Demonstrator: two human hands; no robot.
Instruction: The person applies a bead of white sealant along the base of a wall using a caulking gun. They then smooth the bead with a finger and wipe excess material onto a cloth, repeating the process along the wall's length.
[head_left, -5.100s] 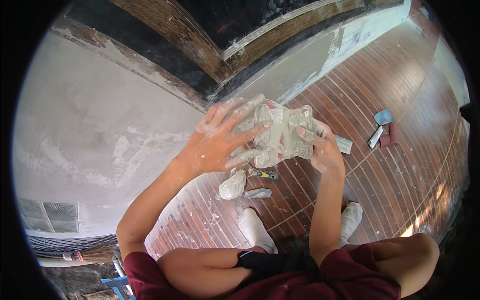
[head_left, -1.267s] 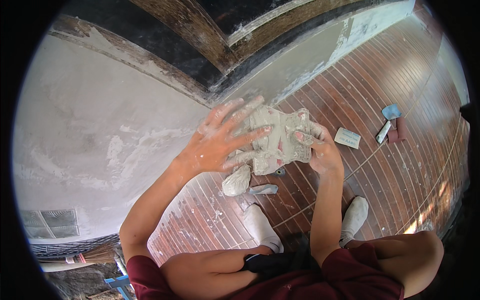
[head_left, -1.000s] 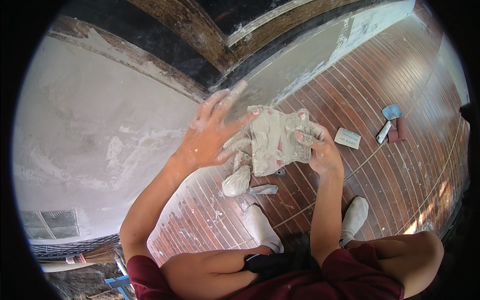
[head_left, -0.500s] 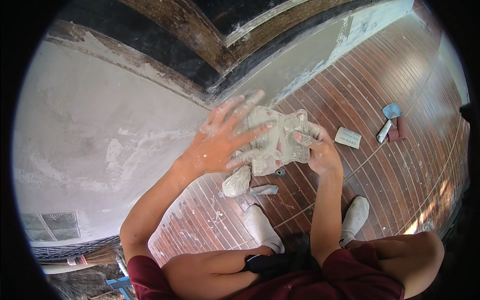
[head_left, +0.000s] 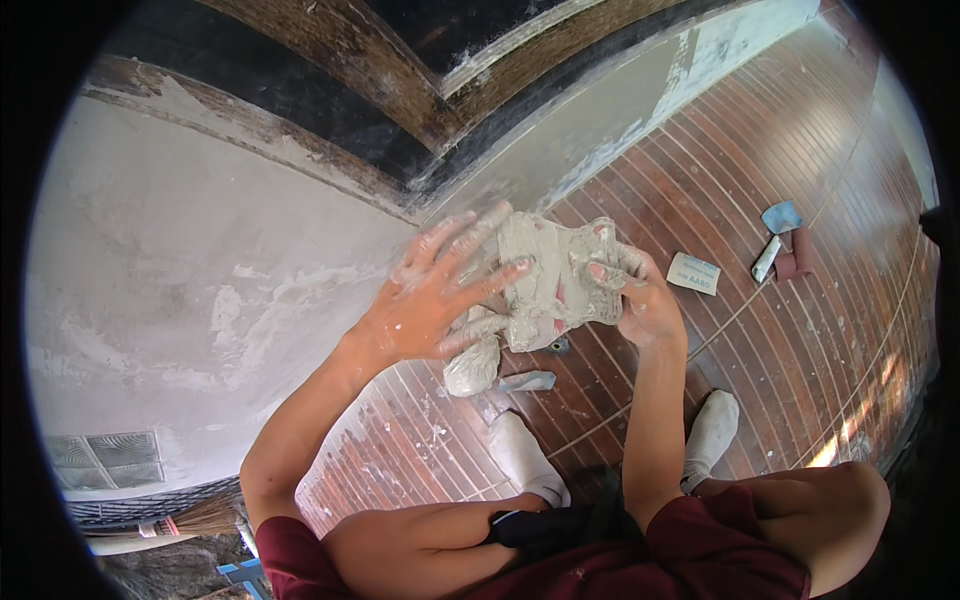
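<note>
Head view: one putty-smeared sheet (head_left: 545,262) between two hands. Right hand (head_left: 648,300) pinches its right edge; left hand (head_left: 425,300) spread, fingertips over its left side, contact unclear. Left hand partly blocks one pale bundle (head_left: 472,370). On floor (head_left: 780,370): one grey-blue scrap (head_left: 527,381), one card (head_left: 694,273), one maroon piece (head_left: 795,258). Two white socks (head_left: 522,455).

Left hand (head_left: 430,290) lower, perhaps only slightly

From my distant station I saw pale-smeared fingers (head_left: 488,284); below them were a maroon short-sleeved shirt (head_left: 540,580), black shorts (head_left: 560,532) with a thin white stripe (head_left: 503,517), and white socks (head_left: 521,455).
</note>
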